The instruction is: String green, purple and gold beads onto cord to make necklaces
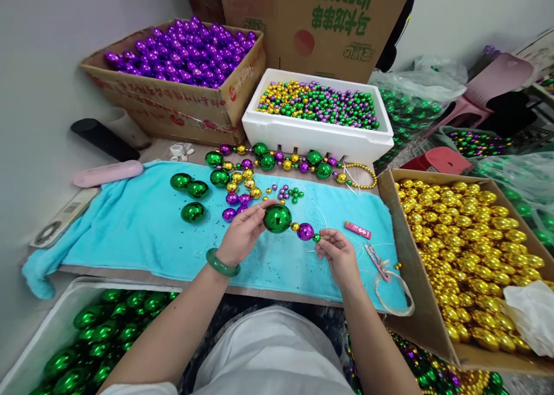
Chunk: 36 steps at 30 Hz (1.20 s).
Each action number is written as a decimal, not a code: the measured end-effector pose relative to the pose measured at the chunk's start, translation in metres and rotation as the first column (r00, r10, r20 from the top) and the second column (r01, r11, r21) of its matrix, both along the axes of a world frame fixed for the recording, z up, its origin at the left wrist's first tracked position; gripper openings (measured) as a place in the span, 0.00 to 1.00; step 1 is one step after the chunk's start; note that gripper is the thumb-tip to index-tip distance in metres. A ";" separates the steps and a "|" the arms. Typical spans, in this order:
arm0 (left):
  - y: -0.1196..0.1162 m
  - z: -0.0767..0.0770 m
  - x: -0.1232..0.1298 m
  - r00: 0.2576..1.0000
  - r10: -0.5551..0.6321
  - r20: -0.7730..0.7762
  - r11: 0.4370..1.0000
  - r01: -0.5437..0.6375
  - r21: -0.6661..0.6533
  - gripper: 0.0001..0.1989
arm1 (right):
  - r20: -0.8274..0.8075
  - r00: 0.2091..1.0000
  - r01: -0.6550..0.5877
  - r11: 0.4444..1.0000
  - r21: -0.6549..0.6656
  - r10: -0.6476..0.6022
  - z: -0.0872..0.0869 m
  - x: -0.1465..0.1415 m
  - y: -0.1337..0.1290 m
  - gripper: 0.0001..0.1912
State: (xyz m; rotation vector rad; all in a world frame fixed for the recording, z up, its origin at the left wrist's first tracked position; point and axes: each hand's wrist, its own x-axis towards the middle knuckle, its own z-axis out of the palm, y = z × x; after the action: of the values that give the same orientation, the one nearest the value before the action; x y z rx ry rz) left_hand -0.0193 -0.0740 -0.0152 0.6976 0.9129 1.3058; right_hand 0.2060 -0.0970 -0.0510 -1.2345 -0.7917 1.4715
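Note:
Between my hands a short bead string stretches over the turquoise towel. On it sit a large green bead, a small gold bead, a purple bead and a small green bead. My left hand, with a green bangle at the wrist, pinches the string at the large green bead's left side. My right hand is closed at the small green bead on the other end. Loose green beads, purple beads and gold beads lie beyond my left hand.
A finished-looking bead strand lies behind the towel. Thread snips and a pink-red lighter rest at right. Around stand a purple-bead carton, a white foam box, a gold-bead carton and a green-bead bin.

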 end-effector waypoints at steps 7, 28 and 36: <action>0.008 -0.029 0.001 0.955 0.231 -0.188 0.968 -0.245 -0.056 0.19 | 0.181 0.983 -0.007 1.000 -0.007 0.008 -0.012 0.010 0.008 0.14; -0.032 0.027 -0.030 0.817 0.421 -0.395 0.889 -0.284 0.359 0.06 | 0.857 0.477 -0.629 0.757 0.178 0.195 0.027 -0.097 0.017 0.13; -0.039 -0.022 -0.028 0.937 0.149 -0.317 0.989 -0.147 0.031 0.17 | 0.798 0.555 -0.559 0.816 0.147 0.236 0.027 -0.097 0.012 0.11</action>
State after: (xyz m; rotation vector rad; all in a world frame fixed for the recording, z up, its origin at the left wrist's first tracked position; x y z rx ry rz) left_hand -0.0474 -0.1130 -0.0372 0.8758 1.2427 1.3510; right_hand 0.1093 -0.0852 -0.0243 -1.3969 -1.9740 0.9941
